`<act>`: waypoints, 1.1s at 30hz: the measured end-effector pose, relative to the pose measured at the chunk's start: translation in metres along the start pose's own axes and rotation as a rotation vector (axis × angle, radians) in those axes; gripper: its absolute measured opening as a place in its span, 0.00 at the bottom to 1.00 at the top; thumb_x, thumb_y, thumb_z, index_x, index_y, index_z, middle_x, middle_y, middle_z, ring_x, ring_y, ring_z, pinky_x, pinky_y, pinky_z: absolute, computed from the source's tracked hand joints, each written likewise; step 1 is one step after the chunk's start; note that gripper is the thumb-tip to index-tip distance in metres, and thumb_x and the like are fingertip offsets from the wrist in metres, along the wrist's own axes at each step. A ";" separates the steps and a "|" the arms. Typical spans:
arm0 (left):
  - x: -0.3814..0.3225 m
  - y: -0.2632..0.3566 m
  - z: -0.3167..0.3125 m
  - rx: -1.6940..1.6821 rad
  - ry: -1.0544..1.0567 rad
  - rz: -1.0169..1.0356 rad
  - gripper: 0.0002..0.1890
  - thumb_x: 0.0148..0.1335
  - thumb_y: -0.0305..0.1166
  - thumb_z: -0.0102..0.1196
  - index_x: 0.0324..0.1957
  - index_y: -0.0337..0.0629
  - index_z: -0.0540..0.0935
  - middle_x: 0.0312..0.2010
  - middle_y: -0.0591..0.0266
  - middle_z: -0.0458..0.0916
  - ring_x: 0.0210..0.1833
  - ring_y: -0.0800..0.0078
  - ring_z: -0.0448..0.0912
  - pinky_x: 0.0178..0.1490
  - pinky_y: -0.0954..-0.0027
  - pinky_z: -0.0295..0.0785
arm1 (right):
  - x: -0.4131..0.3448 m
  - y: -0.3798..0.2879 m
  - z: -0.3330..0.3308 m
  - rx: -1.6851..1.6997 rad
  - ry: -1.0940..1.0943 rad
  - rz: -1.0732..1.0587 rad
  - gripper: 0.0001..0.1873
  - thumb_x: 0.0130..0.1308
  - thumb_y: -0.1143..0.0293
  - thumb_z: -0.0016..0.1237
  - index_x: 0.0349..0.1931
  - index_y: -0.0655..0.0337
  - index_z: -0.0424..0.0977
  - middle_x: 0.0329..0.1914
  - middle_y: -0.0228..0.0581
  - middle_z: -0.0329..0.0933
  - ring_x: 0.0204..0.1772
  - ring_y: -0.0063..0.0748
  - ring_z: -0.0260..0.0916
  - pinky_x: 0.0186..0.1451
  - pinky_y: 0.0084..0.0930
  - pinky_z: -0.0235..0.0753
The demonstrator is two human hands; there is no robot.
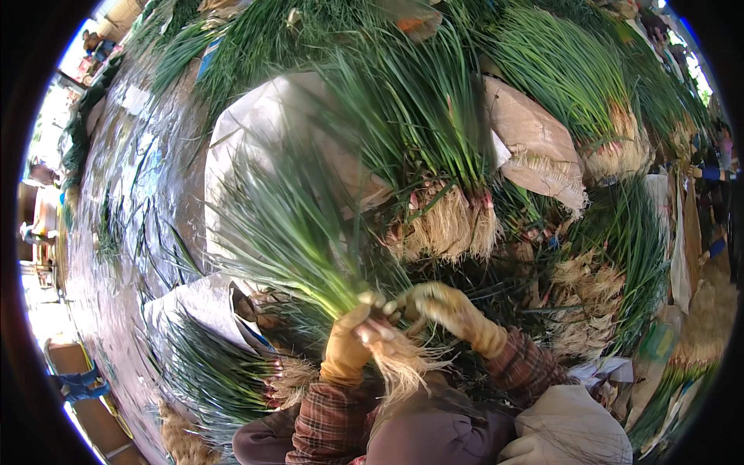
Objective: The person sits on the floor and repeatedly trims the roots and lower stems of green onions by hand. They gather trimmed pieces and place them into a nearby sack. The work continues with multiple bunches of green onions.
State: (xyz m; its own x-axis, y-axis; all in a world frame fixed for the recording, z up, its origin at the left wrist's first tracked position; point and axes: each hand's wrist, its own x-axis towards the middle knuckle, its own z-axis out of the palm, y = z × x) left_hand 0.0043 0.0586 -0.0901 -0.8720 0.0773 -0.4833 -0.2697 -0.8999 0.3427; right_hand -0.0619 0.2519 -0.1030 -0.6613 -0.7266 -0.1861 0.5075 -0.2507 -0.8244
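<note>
My left hand (347, 344), in a yellowish work glove, is closed around a bunch of spring onions (314, 267) just above the white stem ends. The green leaves fan out to the upper left and are blurred. Pale stringy roots (401, 366) hang below the fist, over my lap. Close by, my right hand (447, 311), gloved alike, curls its fingers beside the left fingertips. Blur hides whether it pinches anything. Beyond both hands, more spring onions (430, 128) lie with their roots towards me.
A white woven sack (244, 151) lies under leaves ahead. To the left, trimmed-looking spring onions (221, 366) rest by a grey-white sack (192, 308) on wet floor (128, 232). Rooty bunches (584, 302) and a tan sack (532, 133) are at right. Other people appear at both rims.
</note>
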 end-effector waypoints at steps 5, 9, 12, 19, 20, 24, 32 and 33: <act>-0.012 -0.001 -0.004 0.080 0.083 -0.062 0.11 0.60 0.31 0.58 0.44 0.39 0.76 0.39 0.56 0.77 0.39 0.66 0.79 0.38 0.68 0.79 | 0.059 0.017 0.010 0.114 -0.080 0.199 0.22 0.73 0.52 0.43 0.51 0.65 0.69 0.40 0.37 0.75 0.35 0.25 0.73 0.44 0.28 0.78; -0.015 0.000 0.002 0.161 0.268 -0.024 0.11 0.61 0.31 0.55 0.43 0.37 0.76 0.32 0.54 0.78 0.18 0.71 0.72 0.26 0.70 0.76 | 0.084 0.043 0.021 -0.413 0.093 0.258 0.25 0.71 0.47 0.44 0.38 0.64 0.77 0.24 0.31 0.77 0.17 0.18 0.70 0.21 0.16 0.74; -0.018 0.002 0.010 0.195 0.264 0.018 0.10 0.62 0.31 0.55 0.42 0.37 0.76 0.31 0.58 0.78 0.29 0.70 0.78 0.29 0.68 0.79 | 0.078 0.053 0.013 -1.314 0.162 -0.320 0.18 0.74 0.57 0.40 0.26 0.55 0.74 0.19 0.32 0.72 0.19 0.29 0.68 0.20 0.29 0.71; -0.025 0.042 0.013 -0.106 0.106 0.154 0.14 0.61 0.29 0.59 0.47 0.44 0.73 0.36 0.69 0.74 0.38 0.77 0.74 0.45 0.74 0.73 | -0.020 0.005 -0.025 -1.626 -0.181 0.426 0.17 0.69 0.51 0.46 0.36 0.55 0.77 0.26 0.45 0.78 0.29 0.47 0.78 0.30 0.43 0.75; -0.022 0.040 0.012 -0.073 0.102 0.204 0.18 0.56 0.31 0.61 0.47 0.38 0.73 0.36 0.65 0.76 0.37 0.73 0.74 0.47 0.69 0.73 | -0.028 -0.004 -0.024 -1.550 -0.074 0.370 0.18 0.67 0.49 0.48 0.42 0.54 0.77 0.29 0.45 0.79 0.32 0.48 0.79 0.33 0.45 0.75; -0.014 0.022 0.011 0.009 0.127 0.143 0.16 0.56 0.34 0.65 0.43 0.38 0.78 0.39 0.58 0.82 0.36 0.69 0.79 0.44 0.66 0.78 | 0.022 -0.005 0.008 -0.621 -0.005 -0.037 0.38 0.67 0.39 0.44 0.64 0.62 0.61 0.55 0.47 0.73 0.60 0.40 0.70 0.61 0.37 0.70; 0.030 0.056 -0.009 0.027 0.148 0.332 0.08 0.63 0.29 0.55 0.43 0.38 0.78 0.34 0.60 0.79 0.34 0.74 0.78 0.36 0.75 0.78 | -0.021 -0.001 -0.009 -0.050 -0.452 0.366 0.32 0.71 0.48 0.43 0.60 0.69 0.66 0.40 0.44 0.79 0.23 0.21 0.62 0.25 0.17 0.64; 0.036 0.064 -0.012 0.021 0.087 0.355 0.07 0.64 0.28 0.53 0.43 0.38 0.78 0.33 0.61 0.79 0.34 0.74 0.79 0.36 0.77 0.78 | -0.048 -0.007 -0.018 0.051 -0.422 0.348 0.29 0.70 0.50 0.43 0.58 0.69 0.69 0.36 0.43 0.80 0.18 0.17 0.56 0.20 0.14 0.57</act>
State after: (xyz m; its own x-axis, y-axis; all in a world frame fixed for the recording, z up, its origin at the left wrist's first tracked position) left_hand -0.0392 -0.0018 -0.0952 -0.8752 -0.2761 -0.3972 0.0347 -0.8548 0.5177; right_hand -0.0438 0.3000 -0.0986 -0.1758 -0.9632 -0.2035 0.6897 0.0271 -0.7236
